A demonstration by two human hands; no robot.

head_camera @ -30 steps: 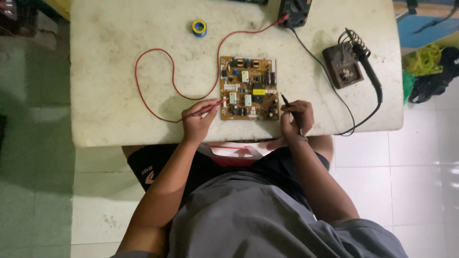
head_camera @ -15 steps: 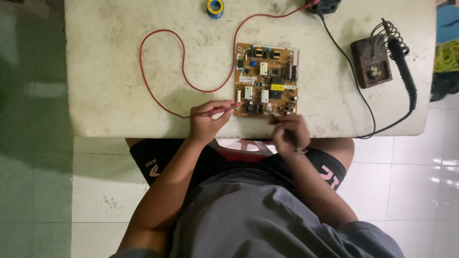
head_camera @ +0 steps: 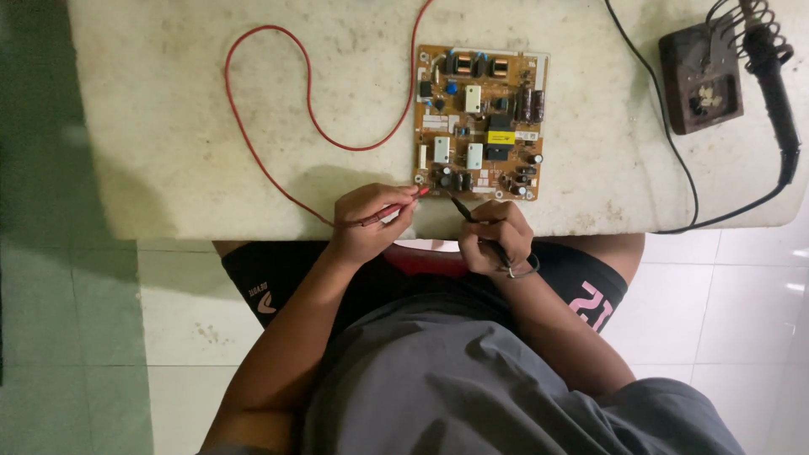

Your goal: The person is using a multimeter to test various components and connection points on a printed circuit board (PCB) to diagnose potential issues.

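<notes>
My left hand [head_camera: 364, 221] grips red probe [head_camera: 394, 209], tip at circuit board [head_camera: 479, 122] near edge. My right hand [head_camera: 497, 238] grips black probe [head_camera: 472, 217], angled toward same edge; board just ahead on surface [head_camera: 211, 84].

Your circuit board [head_camera: 480, 122] lies on the table [head_camera: 168, 168], the soldering iron stand [head_camera: 701, 77] to its right, the looped wire [head_camera: 278, 109] to its left.

Electronics repair workshop: a stained surface [head_camera: 168, 126] carries a bare circuit board [head_camera: 479, 122], a soldering iron [head_camera: 771, 76] and its stand [head_camera: 701, 77].
</notes>
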